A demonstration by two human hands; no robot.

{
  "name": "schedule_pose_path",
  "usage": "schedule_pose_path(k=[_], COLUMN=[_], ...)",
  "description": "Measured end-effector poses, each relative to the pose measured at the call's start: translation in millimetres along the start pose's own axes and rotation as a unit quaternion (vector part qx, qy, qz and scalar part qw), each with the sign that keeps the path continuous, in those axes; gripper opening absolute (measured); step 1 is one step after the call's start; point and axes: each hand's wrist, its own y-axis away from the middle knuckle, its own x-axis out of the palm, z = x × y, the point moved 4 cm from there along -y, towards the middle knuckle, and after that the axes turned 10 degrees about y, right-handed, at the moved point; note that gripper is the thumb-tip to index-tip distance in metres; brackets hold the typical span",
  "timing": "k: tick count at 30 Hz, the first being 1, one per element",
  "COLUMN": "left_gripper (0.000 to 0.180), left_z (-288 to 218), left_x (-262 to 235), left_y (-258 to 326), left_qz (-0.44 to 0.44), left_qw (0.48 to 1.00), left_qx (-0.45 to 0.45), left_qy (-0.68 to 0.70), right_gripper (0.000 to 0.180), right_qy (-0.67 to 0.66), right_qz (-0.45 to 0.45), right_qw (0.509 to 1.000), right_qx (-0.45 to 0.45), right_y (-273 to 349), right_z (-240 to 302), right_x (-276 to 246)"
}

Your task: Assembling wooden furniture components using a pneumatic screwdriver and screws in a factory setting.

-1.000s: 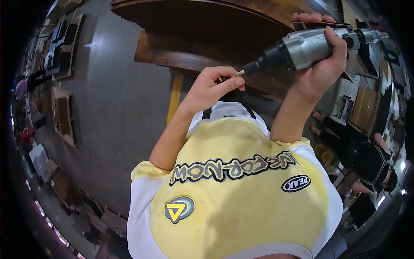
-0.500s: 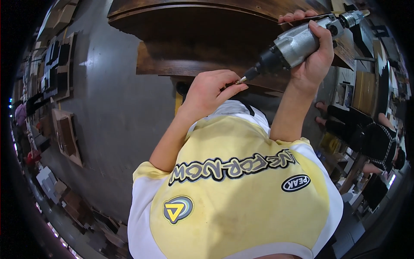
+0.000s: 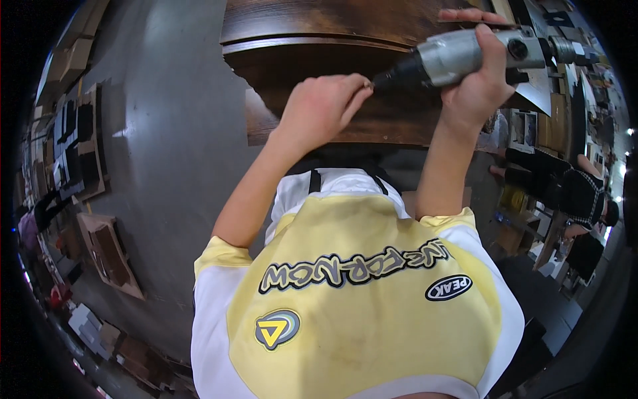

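My right hand (image 3: 480, 93) is wrapped round a silver air screwdriver (image 3: 446, 58) with a black nose, which points down and to the left. My left hand (image 3: 319, 110) is closed in a pinch right at the driver's tip. Whatever small thing sits between those fingertips is too blurred to name. Both hands are above a dark brown wooden furniture piece (image 3: 319, 20), over its recessed part and the lower board (image 3: 379, 126) along its near side.
Grey floor (image 3: 173, 133) stretches along the left. Wooden panels (image 3: 106, 249) and stacked boards lie farther left. On the right a person in dark clothes (image 3: 571, 186) is near shelves and boxes. A brown board (image 3: 557, 123) stands at the right.
Both hands and the air screwdriver have moved farther over the furniture piece. The driver has tilted nearer to level, and the furniture appears shifted right and closer in view.
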Motion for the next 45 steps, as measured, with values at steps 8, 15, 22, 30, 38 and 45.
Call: schedule_pose_path(k=[8,15,22,30,38,45], left_gripper=[0.018,0.021,0.017,0.017,0.017,0.017], left_z=[84.9,128.5,137.7,132.0,134.4,134.0], left_x=[-55.5,-52.4,-83.7,-82.3,-80.9,-81.3], left_y=[-66.3,-85.0,-73.8,-71.7,-71.2,-70.8], left_qz=[-0.135,-0.137,-0.170,-0.229,-0.246,-0.234], left_qw=[0.971,0.958,0.958,0.950,0.949,0.950], left_qx=[0.090,0.107,0.074,0.094,0.095,0.095], left_qy=[-0.178,-0.226,-0.218,-0.188,-0.175,-0.185], right_gripper=[0.021,0.011,0.010,0.010,0.013,0.012], right_qy=[0.005,0.103,0.118,0.133,0.105,0.004], right_qz=[-0.004,-0.039,-0.033,-0.013,0.001,-0.003], right_qw=[0.981,0.965,0.966,0.973,0.982,1.000], right_qx=[-0.193,-0.240,-0.226,-0.187,-0.154,-0.024], right_y=[-40.2,-61.9,-74.8,-79.5,-79.3,-76.6], right_z=[-34.7,-72.8,-80.8,-85.4,-90.4,-86.4], right_x=[110.5,132.1,137.5,143.2,151.7,152.7])
